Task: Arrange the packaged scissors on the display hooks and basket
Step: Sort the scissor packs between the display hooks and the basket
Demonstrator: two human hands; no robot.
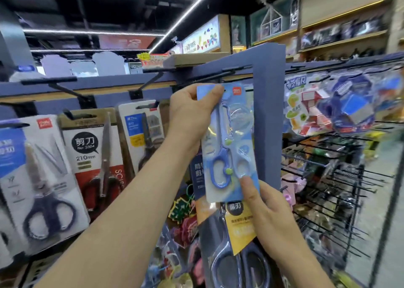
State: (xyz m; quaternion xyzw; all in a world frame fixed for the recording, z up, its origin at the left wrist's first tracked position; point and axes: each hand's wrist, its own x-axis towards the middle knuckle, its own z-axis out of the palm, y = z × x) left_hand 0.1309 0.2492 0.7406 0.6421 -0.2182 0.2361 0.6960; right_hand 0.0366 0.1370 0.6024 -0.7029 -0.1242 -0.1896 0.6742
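A light-blue blister pack of small blue scissors [229,143] is held upright in front of the rack. My left hand [192,110] pinches its top left corner, near a black display hook [236,71]. My right hand [269,213] grips the pack's bottom right corner and also holds a larger dark-blue scissors pack [231,250] behind and below it. Three other scissors packs hang on hooks to the left: a white and blue one [37,178], a red and brown one [96,156] and a white one [142,134].
A blue upright post [270,113] stands just right of the held pack. Beyond it are toy packs [328,106] on hooks and black wire racks [341,191] with bare prongs. Small colourful goods [181,213] fill the space below the hanging packs.
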